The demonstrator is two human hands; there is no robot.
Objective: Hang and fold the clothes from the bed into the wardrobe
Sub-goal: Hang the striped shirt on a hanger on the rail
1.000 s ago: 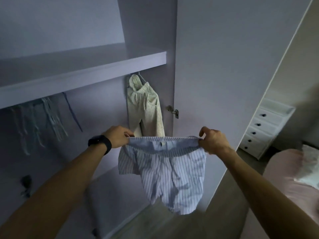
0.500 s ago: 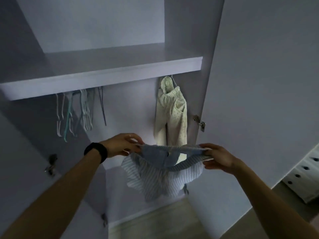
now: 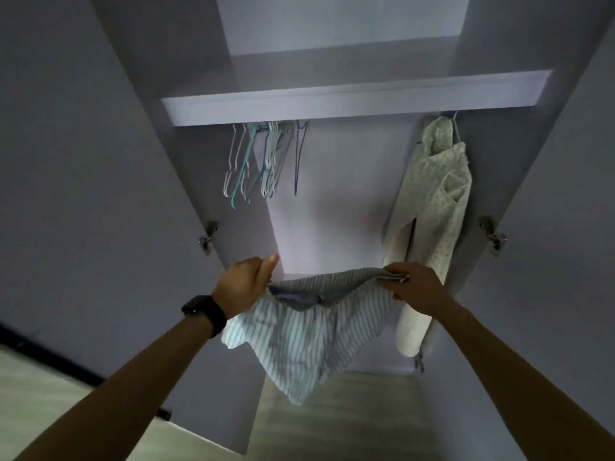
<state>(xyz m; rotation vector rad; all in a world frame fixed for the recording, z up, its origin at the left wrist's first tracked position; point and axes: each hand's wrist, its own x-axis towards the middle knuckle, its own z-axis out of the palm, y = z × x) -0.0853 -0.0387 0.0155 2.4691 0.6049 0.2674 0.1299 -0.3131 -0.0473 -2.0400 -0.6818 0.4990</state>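
Note:
A pair of blue-and-white striped shorts (image 3: 306, 341) hangs in the air in front of the open wardrobe (image 3: 332, 101). My left hand (image 3: 244, 282) grips the left end of the waistband, and my right hand (image 3: 411, 287) pinches the right end. The waistband sags between them and the legs droop below. A pale patterned garment (image 3: 432, 207) hangs on a hanger at the wardrobe's right side, just behind my right hand.
Several bare hangers (image 3: 256, 161) cluster at the left of the rail under the shelf. Wardrobe doors stand open on both sides, the left door (image 3: 83, 194) and the right door (image 3: 565, 227). Light wood floor (image 3: 332, 427) lies below.
The view has swung left to face the wardrobe's inside squarely. The shorts have gone from stretched flat to slack and sagging, held lower and closer to the hanging space.

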